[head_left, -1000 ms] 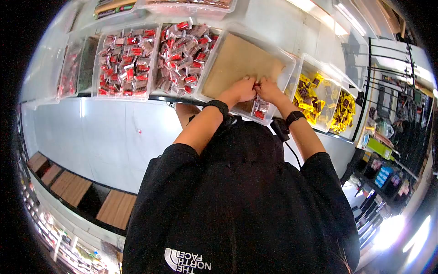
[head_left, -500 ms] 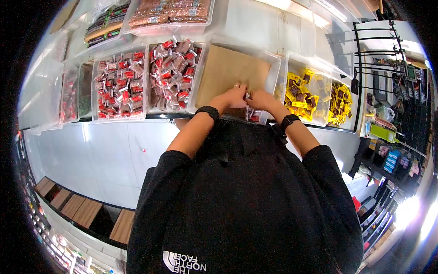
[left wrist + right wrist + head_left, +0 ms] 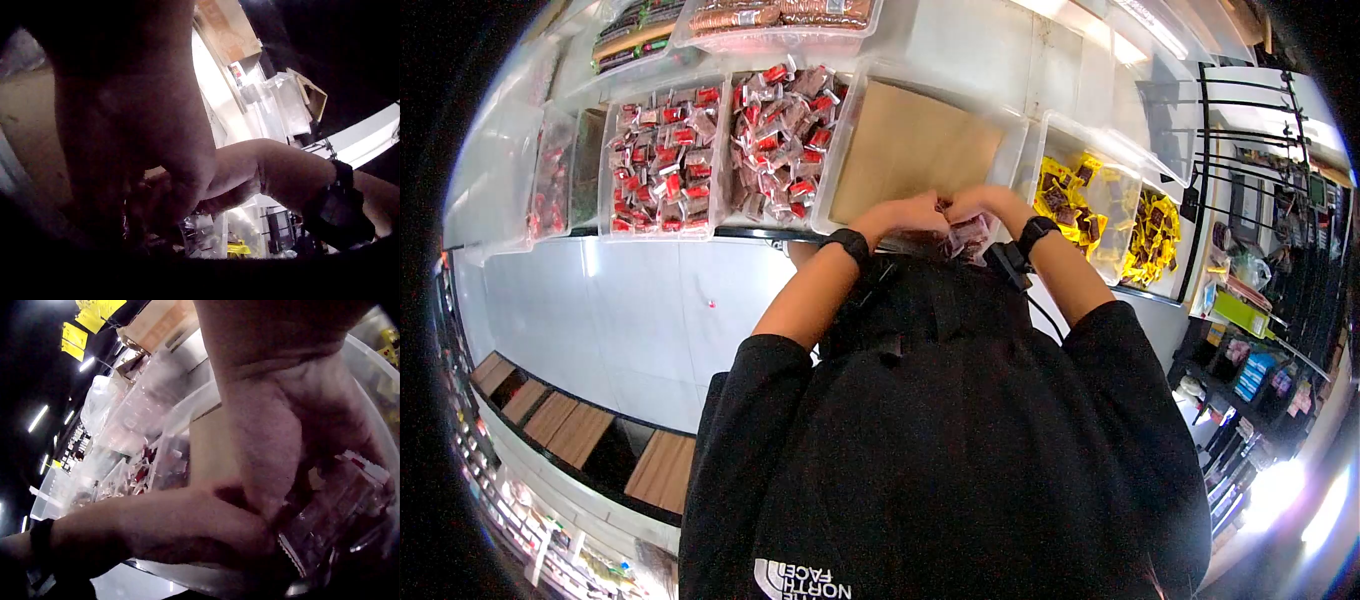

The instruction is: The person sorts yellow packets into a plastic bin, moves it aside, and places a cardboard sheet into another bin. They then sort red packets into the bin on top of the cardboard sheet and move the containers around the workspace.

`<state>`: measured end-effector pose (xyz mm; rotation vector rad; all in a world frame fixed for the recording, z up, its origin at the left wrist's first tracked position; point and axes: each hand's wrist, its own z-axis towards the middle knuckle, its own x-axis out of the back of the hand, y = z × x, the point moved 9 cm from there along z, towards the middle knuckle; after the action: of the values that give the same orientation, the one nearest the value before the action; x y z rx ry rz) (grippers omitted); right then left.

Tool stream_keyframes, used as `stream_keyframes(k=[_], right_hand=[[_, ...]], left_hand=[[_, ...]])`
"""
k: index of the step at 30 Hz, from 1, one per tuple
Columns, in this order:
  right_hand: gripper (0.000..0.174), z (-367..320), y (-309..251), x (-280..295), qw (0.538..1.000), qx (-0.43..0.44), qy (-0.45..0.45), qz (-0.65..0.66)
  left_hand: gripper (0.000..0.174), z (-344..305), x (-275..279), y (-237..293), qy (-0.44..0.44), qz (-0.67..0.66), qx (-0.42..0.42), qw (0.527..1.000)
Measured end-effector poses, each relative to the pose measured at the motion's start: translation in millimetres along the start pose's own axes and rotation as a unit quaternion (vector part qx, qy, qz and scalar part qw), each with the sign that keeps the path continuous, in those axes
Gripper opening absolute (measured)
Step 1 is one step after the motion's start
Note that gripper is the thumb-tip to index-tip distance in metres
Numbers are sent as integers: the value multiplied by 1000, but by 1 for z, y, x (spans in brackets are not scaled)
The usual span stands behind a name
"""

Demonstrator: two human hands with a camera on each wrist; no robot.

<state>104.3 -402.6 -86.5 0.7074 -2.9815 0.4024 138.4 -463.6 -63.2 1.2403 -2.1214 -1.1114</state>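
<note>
Both hands meet over the near side of a clear plastic box (image 3: 840, 170) with a sheet of brown cardboard (image 3: 920, 140) in it. My right hand (image 3: 985, 203) has its thumb and fingers curled at a small clear-wrapped brown packet (image 3: 337, 512) with serrated ends. From the other side, my left hand (image 3: 912, 213) pinches at the same spot, its fingertips close against the right ones. Its fingers are dark in the left wrist view, where a shiny bit of wrapper shows beside them. More wrapped packets (image 3: 970, 235) show below the hands at the box's near end.
Left of the box stand a heap of red-labelled packets (image 3: 785, 150) and a clear bin of the same kind (image 3: 665, 165). Yellow-wrapped packets (image 3: 1068, 205) fill a bin on the right. Behind stands a tub of brown packs (image 3: 830, 12). A cardboard carton (image 3: 156, 328) sits farther back.
The head view has shifted. Both hands have come closer to the body, still together at the box's near end, and the wrapped packet beneath them now shows more.
</note>
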Motion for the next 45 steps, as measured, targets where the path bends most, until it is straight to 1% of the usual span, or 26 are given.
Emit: stream_keyframes(k=[2,3,6,8,11,14,15,17,18,20,23,26,28,29,31,33,34,35,37,38,39,40,41,43,44,45], right_hand=[[37,3,4,-28,974,-8,-118,196],[37,3,6,-32,974,-11,-122,193],[36,0,4,-32,971,-7,-81,224],[35,-17,-10,-23,962,9,-58,266],[33,-10,-9,-28,945,38,-58,320],[30,42,31,-42,927,19,-52,372],[30,31,23,-39,927,19,-52,371],[29,-15,-13,-22,887,45,-37,459],[35,-23,-13,-20,857,-2,-22,515],[37,-24,-16,-18,840,-5,-22,543],[39,-38,-32,-11,826,18,-51,562],[36,-41,-31,-1,834,9,-1,552],[33,-32,-39,17,785,97,22,611],[33,-31,-43,23,784,104,22,612],[33,-46,-63,53,798,121,86,585],[36,-26,-79,74,785,166,110,586],[33,-26,-102,84,801,190,107,557],[30,-28,-125,94,816,214,105,527],[34,-43,-176,112,802,324,70,497],[36,-48,-185,118,820,261,92,501],[38,-50,-190,120,833,197,113,505],[38,-46,-202,124,830,199,116,508],[42,-45,-213,135,810,221,141,525],[46,-41,-218,151,787,242,168,542],[51,-44,-228,158,743,319,141,572],[57,-51,-236,163,692,393,112,595]], left_hand=[[76,-9,-5,0,14,-40,26,999],[76,-11,-7,2,14,-47,25,998],[79,-21,-9,9,24,-51,30,998],[80,-32,-10,9,0,-139,88,986],[79,-27,-17,1,-4,-257,47,965],[75,-29,-16,7,-24,-269,42,962],[75,-28,-17,6,-24,-269,42,962],[55,-24,-12,2,22,-342,13,939],[55,-18,-14,-6,21,-341,14,940],[34,-3,-18,-14,-19,-434,-11,901],[26,-10,-11,-6,-18,-460,-11,888],[31,-22,-2,8,-19,-482,-38,875],[36,-38,10,13,-12,-506,-19,862],[40,-47,18,13,-4,-529,-1,848],[45,-67,42,26,28,-544,-32,838],[46,-90,75,41,116,-460,-86,876],[45,-99,103,22,228,-330,-25,916],[45,-103,110,17,229,-324,-25,918],[43,-127,144,28,310,-361,-126,870],[43,-133,153,27,309,-354,-128,874],[41,-143,166,20,329,-399,-131,846],[39,-152,179,10,347,-444,-134,815],[46,-152,191,10,296,-400,-170,850],[41,-161,209,-14,337,-463,-144,807],[41,-160,214,-19,335,-461,-144,809],[36,-158,223,-24,338,-493,-175,782]])
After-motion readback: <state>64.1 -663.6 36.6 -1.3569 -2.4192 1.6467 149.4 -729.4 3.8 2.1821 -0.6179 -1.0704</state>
